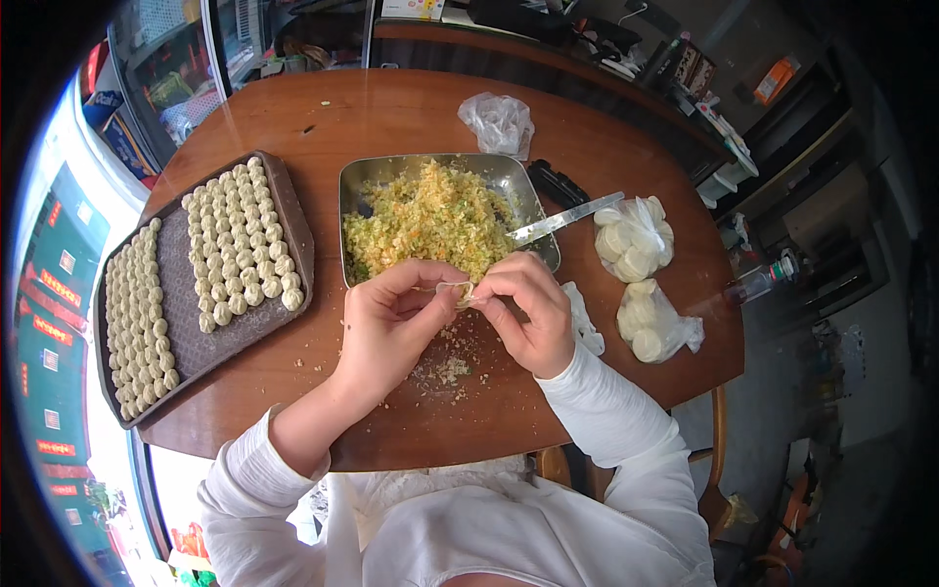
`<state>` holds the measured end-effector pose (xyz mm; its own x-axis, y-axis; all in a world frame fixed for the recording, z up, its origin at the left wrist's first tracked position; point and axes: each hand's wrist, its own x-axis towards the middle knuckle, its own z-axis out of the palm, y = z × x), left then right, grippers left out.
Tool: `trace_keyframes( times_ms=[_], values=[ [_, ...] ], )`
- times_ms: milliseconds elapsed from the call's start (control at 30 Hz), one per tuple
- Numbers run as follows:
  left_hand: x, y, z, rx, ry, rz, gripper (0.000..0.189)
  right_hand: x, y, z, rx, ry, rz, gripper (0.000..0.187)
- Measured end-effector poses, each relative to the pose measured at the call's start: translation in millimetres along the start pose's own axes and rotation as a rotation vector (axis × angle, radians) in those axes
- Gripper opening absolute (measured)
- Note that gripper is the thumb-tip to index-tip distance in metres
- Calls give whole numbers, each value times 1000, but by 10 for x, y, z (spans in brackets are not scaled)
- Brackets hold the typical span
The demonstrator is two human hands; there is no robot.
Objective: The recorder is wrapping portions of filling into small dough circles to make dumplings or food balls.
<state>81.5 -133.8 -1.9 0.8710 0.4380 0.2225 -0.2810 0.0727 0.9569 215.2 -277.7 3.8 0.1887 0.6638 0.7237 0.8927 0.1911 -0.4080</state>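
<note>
Between my two hands, just in front of a metal tray, is a small dough wrapper (463,292) with some filling showing in it. My left hand (400,315) holds its left side; the fingers and thumb of my right hand (524,312) pinch its right edge. Chopped, mixed filling (433,220) is heaped in the rectangular metal tray (342,220). A flat metal spatula or blade (565,219) leans over the tray's right side. On the left, a dark tray (176,293) carries rows of small pleated dumplings (238,242) in two groups.
Clear plastic bags of round dough wrappers (634,242) lie at the right. A crumpled plastic bag (499,125) and a black object (557,183) lie beyond the metal tray. White crumpled material (583,319) is beside my right hand. Crumbs (451,367) are scattered on the wooden table (411,433).
</note>
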Motion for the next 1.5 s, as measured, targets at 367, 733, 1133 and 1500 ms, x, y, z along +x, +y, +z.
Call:
trace_keyframes(
  times_ms=[367,733,1133,1500],
  values=[
    [3,3,-12,-1,-23,-28,10,16,-28,3,-22,98,21,25],
    [0,27,29,-75,-8,-42,15,-22,-13,25,-83,51,14,14],
    [28,-9,-13,-84,19,-44,12,-3,-38,37,-74,-9,42,14],
    [34,0,7,-31,-15,-56,15,-23,-5,41,-16,43,52,18]
  ],
)
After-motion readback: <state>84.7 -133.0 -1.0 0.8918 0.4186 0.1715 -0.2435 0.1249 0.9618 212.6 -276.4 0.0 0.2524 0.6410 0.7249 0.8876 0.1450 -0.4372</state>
